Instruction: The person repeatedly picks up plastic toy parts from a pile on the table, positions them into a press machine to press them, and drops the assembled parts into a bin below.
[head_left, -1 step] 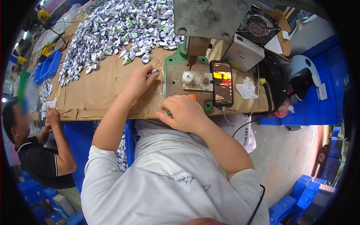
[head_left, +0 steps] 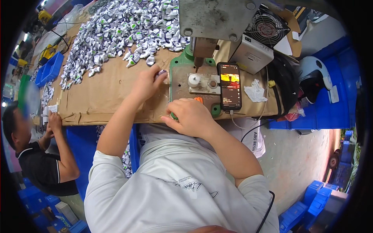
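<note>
fingers of left hand pinch small white piece.

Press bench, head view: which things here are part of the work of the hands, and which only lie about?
In the work:
left hand on a small white piece
right hand
green press base
white cap on the plate
pile of pieces

Lying about:
phone
crumpled tissue
fan
helmet

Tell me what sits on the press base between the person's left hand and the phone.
In the head view, a white cylindrical piece stands on the metal plate between the left hand and the phone.
</note>
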A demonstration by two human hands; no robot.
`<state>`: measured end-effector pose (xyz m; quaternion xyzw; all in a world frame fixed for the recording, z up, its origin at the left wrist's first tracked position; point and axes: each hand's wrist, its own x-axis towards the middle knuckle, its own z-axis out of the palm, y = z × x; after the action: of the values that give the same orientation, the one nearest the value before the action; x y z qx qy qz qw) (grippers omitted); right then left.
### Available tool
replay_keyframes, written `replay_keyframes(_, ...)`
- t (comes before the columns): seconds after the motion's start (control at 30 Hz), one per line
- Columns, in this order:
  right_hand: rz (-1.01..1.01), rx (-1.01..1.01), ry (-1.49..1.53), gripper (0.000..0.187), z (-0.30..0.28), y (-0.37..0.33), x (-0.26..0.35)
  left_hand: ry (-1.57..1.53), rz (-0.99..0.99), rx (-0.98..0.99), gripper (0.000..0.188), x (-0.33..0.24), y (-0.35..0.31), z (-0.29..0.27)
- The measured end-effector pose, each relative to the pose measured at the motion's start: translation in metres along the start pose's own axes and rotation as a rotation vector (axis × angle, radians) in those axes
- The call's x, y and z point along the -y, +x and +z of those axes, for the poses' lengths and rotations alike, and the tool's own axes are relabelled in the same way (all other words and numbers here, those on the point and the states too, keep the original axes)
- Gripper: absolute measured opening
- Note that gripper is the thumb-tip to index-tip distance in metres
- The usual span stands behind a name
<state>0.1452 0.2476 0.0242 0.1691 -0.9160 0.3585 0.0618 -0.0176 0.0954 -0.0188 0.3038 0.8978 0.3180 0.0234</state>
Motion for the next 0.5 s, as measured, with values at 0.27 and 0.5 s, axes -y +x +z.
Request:
replay_keyframes(0.27, 0.007, -0.236, 0.314, 0.013, -0.029, -0.009, 0.000, -0.464, 0.066, 0.006, 0.029, -0.068, 0.014, 0.026)
replay_keyframes(0.5, -0.234, -0.709, 0.292, 0.035, -0.164, -0.033, -0.007, -0.514, 0.021, 0.174, 0.026, -0.077, 0.012, 0.022)
